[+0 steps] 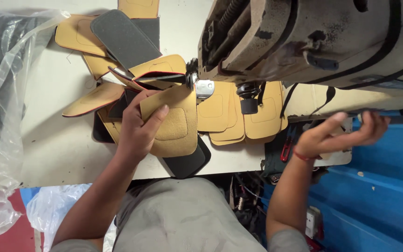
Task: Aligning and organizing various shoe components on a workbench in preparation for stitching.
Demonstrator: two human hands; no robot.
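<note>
Cream worktable (pixel 61 149), near its front edge: left hand (pixel 138 126) clasps 1 tan insole piece (pixel 176 123), long axis toward the sewing machine (pixel 313 42); right hand (pixel 341 135), loosely curled, holds nothing visible.

The person wears grey trousers (pixel 183 214), the cloth plain and slightly creased across the lap below the table (pixel 61 149) edge. Short grey sleeves show at both upper arms, near the trousers. Both forearms are bare. A thin red thread bracelet (pixel 302 156) circles the right wrist. No gloves, rings or watch cover the hands.
</note>
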